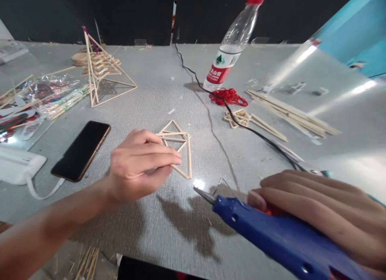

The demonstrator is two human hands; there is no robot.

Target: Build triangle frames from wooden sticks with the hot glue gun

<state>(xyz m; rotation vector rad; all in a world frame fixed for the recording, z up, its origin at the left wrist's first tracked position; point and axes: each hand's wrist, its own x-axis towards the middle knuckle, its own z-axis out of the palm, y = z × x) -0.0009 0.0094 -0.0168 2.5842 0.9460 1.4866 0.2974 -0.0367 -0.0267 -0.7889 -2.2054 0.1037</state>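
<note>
My left hand (141, 163) pinches a small wooden stick frame (189, 157), made of thin sticks joined at the corners into triangles. The fingers cover its lower left part. On the right, my right hand (316, 211) is wrapped round a blue hot glue gun (265, 235). Its metal nozzle points left towards the frame's lower right corner, a short gap away. Dark shadows of the hands and glue gun lie on the grey table (181, 215) below.
A larger stick pyramid (112, 99) stands back left. A phone (81, 151), white power bank (21, 165) and packaged materials (45, 95) lie left. A water bottle (230, 50), red string (228, 97), loose sticks (295, 113) and a black cable (196, 75) are behind and right.
</note>
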